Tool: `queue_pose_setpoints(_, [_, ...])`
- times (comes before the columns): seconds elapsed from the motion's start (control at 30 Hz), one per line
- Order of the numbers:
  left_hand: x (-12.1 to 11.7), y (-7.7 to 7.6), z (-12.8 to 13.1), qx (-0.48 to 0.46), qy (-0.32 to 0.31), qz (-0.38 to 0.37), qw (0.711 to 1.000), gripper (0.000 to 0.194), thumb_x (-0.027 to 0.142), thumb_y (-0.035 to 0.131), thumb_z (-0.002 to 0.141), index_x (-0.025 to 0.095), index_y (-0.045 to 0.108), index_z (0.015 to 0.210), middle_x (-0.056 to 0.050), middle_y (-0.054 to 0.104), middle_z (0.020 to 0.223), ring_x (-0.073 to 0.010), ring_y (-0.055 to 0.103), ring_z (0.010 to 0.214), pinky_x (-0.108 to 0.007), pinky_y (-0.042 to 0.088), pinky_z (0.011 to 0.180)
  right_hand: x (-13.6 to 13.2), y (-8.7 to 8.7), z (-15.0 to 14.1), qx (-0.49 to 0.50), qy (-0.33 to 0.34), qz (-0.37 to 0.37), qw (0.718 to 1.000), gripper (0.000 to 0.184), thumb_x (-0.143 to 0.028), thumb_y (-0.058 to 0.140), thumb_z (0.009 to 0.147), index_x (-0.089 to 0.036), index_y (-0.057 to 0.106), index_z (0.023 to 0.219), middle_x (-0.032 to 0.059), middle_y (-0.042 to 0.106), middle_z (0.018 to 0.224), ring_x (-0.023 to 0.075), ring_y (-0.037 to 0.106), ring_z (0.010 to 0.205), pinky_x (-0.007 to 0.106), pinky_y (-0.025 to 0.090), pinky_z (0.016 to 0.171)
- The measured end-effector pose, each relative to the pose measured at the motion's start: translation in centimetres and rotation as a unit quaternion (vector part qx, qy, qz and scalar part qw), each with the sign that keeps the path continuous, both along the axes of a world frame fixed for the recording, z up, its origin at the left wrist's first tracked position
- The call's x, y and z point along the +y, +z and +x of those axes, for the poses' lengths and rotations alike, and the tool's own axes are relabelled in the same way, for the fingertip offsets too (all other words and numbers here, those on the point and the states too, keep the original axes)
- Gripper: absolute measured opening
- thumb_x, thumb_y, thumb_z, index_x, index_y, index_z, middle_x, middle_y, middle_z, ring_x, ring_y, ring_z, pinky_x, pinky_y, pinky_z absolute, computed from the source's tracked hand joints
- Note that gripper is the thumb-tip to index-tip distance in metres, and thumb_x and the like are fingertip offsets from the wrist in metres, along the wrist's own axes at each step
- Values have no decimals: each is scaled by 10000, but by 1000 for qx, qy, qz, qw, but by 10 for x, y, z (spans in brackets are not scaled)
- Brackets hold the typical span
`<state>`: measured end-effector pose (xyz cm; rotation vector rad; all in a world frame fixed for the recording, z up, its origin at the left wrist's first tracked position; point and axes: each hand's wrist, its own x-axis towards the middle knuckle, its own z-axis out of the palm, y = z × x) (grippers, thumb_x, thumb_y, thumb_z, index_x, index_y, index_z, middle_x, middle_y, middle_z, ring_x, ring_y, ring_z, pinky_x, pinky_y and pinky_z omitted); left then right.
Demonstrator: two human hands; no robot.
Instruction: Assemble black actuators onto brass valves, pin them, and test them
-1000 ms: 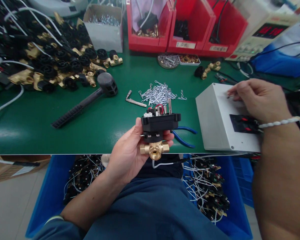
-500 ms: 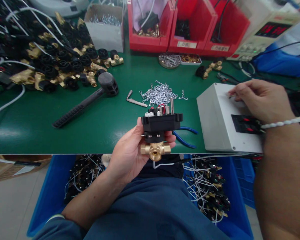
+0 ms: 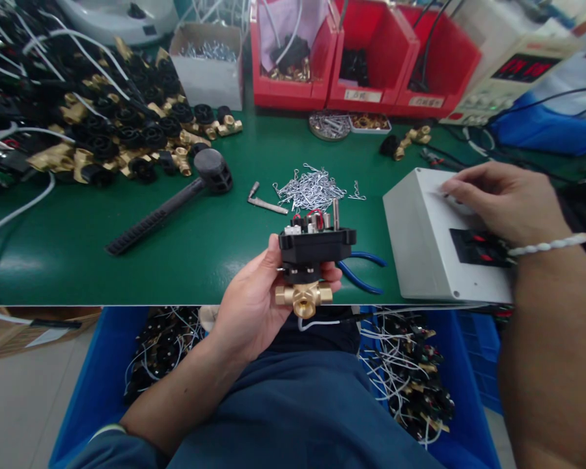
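My left hand (image 3: pixel 254 303) grips a valve assembly (image 3: pixel 311 264) over the table's front edge: a black actuator body with red wires and a metal pin on top, and a brass valve fitting (image 3: pixel 303 296) below. A white wire hangs from it. My right hand (image 3: pixel 505 202) rests on top of a white plastic box (image 3: pixel 420 241) at the right, fingers curled with the fingertips pressed on its lid; whether they hold anything is hidden. A black panel with red marks (image 3: pixel 476 246) sits on the box beside my wrist.
Blue-handled pliers (image 3: pixel 361 270) lie by the box. A heap of metal clips (image 3: pixel 310 187), a small metal key (image 3: pixel 264 202) and a black mallet (image 3: pixel 176 198) lie mid-table. Brass-and-black valves (image 3: pixel 102 130) pile at left. Red bins (image 3: pixel 361 58) stand behind. Blue crates (image 3: pixel 102 384) sit below.
The view has shifted slightly downward. My right hand's fingers have flattened a little on the box lid. The left hand holds the valve assembly in the same place.
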<state>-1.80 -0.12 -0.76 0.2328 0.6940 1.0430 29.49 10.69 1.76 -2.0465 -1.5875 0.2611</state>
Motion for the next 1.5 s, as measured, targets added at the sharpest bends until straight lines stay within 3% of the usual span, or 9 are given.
queue_pose_setpoints(0.3, [-1,-4,-1,7,-4,12,1000,485,287,330,1084,70,746,964,-134,803,824,-193,794,738,-279,662,729,0,-1,2,-4,3,-7,1000,167,-351,721,688,-195,684,737,15,629,686,132,497,610,299,355,612])
queue_pose_setpoints(0.57, [0,-3,1,45,28,16,998,405,280,390,1071,75,732,997,-125,801,812,-184,784,709,-260,647,705,1,-3,7,-19,16,2,1000,177,-366,720,675,-197,699,725,21,641,679,136,489,601,295,353,586])
queue_pose_setpoints(0.8, [2,-6,-1,35,20,-16,999,418,325,390,1074,55,701,1144,-138,796,844,-201,788,743,-301,652,755,0,-4,7,-14,15,4,1000,174,-353,739,695,-191,717,755,17,638,691,130,489,610,298,352,599])
queue_pose_setpoints(1.0, [2,-4,0,33,35,-16,999,417,311,374,1081,61,707,1094,-127,793,836,-191,792,757,-286,657,747,-3,0,-1,-16,-5,-1,1000,121,-295,748,719,-182,716,747,10,630,682,111,474,596,294,349,601])
queue_pose_setpoints(1.2, [2,-4,0,36,33,-18,999,400,330,407,1070,67,678,1202,-130,794,856,-196,787,740,-300,654,756,-1,-4,3,-1,15,13,1000,155,-333,745,704,-189,718,752,17,647,695,102,453,572,284,348,560])
queue_pose_setpoints(1.4, [4,-4,0,32,32,-30,998,399,341,399,1068,77,692,1131,-123,787,839,-202,784,754,-294,649,732,-2,-4,3,-8,34,28,999,177,-359,742,697,-190,731,748,28,658,692,111,478,592,284,341,557])
queue_pose_setpoints(1.5, [6,0,-1,-15,25,-75,997,460,347,321,1079,77,692,1062,-118,766,801,-191,771,727,-298,655,703,-4,-2,-1,-6,14,19,1000,146,-321,743,704,-183,730,748,26,653,697,105,475,597,291,344,576])
